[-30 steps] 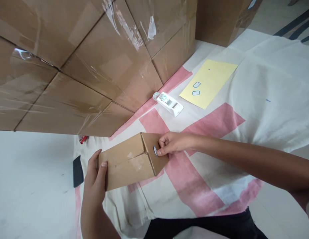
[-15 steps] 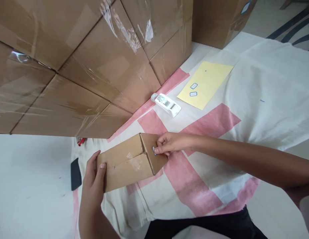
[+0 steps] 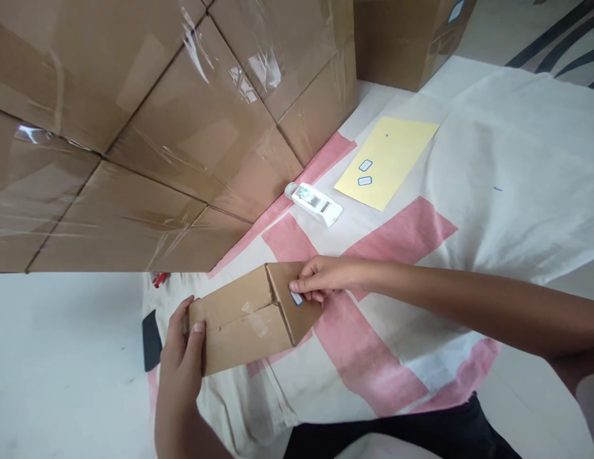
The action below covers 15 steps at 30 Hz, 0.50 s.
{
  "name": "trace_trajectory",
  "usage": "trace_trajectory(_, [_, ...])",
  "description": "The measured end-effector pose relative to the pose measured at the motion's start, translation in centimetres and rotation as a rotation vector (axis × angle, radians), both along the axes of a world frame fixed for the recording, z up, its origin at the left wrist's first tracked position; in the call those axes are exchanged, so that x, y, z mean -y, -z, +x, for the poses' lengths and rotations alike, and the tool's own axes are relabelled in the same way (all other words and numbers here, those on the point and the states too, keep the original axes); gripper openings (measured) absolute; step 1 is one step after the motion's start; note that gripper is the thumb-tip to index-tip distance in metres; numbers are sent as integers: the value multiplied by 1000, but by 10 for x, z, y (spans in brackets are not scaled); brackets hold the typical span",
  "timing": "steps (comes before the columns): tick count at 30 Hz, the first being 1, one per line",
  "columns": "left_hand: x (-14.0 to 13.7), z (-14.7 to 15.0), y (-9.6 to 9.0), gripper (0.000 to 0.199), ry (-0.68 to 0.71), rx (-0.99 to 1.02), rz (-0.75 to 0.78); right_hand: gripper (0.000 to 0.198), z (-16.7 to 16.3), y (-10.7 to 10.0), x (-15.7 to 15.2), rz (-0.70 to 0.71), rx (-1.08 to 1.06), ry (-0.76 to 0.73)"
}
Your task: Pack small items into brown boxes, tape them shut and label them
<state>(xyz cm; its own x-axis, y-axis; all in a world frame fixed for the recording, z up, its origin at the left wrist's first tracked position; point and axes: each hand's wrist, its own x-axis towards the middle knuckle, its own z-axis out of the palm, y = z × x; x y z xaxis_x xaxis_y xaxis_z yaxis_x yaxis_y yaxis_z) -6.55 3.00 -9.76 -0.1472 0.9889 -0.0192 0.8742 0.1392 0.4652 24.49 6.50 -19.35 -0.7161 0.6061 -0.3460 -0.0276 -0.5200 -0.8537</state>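
Small cardboard box (image 3: 244, 331) between hands, over white-and-pink cloth (image 3: 344, 395). Blue-edged label (image 3: 297, 298) on box's right end. Left hand (image 3: 184, 341) clamped on box's left end, thumb on top. Right hand (image 3: 316, 277) curled at label, thumb against it; can't tell if pinching. Beyond: white bottle-shaped item (image 3: 314, 204), yellow sheet (image 3: 397, 156) with two labels (image 3: 365, 173), taped carton stack (image 3: 191, 134).

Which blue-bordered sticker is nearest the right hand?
The sticker on the end of the handheld cardboard box, by the right hand; the others are farther off, on the yellow sheet and a large carton.
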Motion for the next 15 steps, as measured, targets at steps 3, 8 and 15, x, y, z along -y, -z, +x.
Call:
trace_trajectory(3, [0,1,1,56,-10,3,1,58,1,3,-2,26,9,-12])
trace_trajectory(8, [-2,7,2,57,-1,20,16,57,-3,4,2,122,37,53])
trace_trajectory(15, [0,-3,-6,64,-86,-96,-59,53,-15,2,17,228,139,226])
